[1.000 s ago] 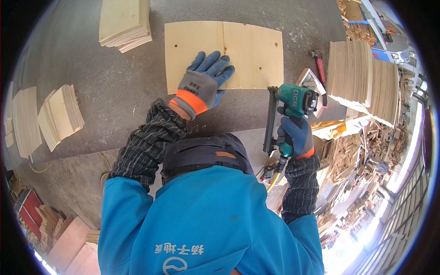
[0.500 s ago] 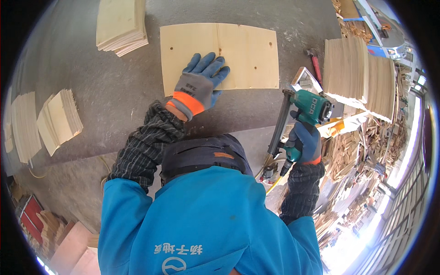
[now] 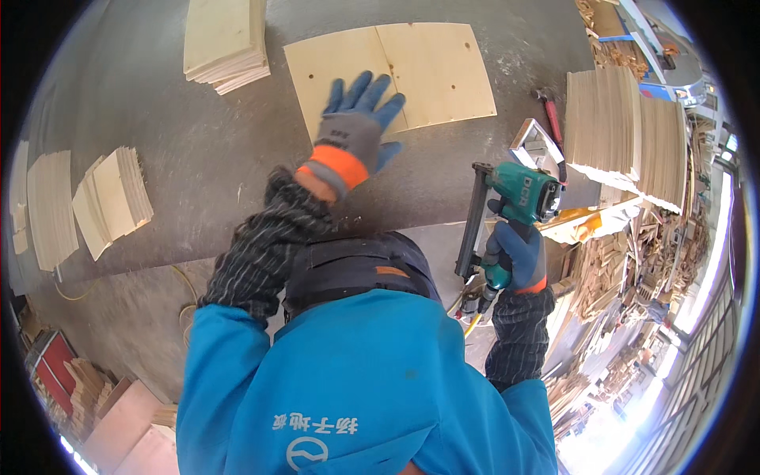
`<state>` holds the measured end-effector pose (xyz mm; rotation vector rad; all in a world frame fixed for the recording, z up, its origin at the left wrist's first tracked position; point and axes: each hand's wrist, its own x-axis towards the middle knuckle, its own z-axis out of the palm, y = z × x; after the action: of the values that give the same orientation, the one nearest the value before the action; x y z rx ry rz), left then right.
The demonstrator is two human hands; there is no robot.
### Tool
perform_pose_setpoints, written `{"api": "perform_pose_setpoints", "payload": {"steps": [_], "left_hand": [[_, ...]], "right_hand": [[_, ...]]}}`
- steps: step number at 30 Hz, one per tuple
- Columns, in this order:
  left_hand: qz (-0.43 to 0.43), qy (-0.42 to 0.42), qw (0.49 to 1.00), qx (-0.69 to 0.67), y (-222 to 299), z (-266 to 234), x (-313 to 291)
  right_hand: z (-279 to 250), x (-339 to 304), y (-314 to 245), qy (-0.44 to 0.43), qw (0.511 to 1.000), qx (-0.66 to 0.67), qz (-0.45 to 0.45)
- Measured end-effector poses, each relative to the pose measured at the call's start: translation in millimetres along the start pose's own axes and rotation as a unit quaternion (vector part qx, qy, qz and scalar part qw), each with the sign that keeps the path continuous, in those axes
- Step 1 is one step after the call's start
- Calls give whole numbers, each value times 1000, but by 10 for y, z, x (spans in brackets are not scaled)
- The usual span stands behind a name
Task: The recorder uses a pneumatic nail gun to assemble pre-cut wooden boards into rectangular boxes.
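My left hand (image 3: 356, 123), gloved in grey and blue with an orange cuff, lies with its fingers spread over the near edge of a pale wooden panel (image 3: 435, 67). The panel sits at a slight slant on the dark worktable and shows a seam across its middle and several small knots. Some of its near left part is hidden under the hand. In my right hand (image 3: 518, 257) is a green nail gun (image 3: 526, 194), gripped by its handle, with its long dark magazine on the left side. It is held above the table's near edge, apart from the panel.
Thin wooden boards are stacked at the far left (image 3: 226, 39), at the left (image 3: 115, 202) and at the right (image 3: 606, 123). A red-handled hammer (image 3: 552, 119) and a metal frame (image 3: 534, 142) lie beside the right stack. A yellow hose (image 3: 473, 324) hangs below the nail gun.
The panel has turned and shifted slightly away and to the right. My left hand has moved a little to the right, its fingers spread wider. The nail gun has moved slightly left.
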<state>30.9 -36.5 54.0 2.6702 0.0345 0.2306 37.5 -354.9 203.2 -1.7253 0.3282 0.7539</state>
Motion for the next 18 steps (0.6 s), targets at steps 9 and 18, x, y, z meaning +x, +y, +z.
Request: {"api": "perform_pose_setpoints", "payload": {"steps": [9,18], "left_hand": [[-30,125,991,-42,-557,-69,-619],[-33,161,982,-88,-594,42,-627]], "right_hand": [[460,298,-209,-96,994,-58,7],[850,567,-267,-134,984,-117,-2]]}}
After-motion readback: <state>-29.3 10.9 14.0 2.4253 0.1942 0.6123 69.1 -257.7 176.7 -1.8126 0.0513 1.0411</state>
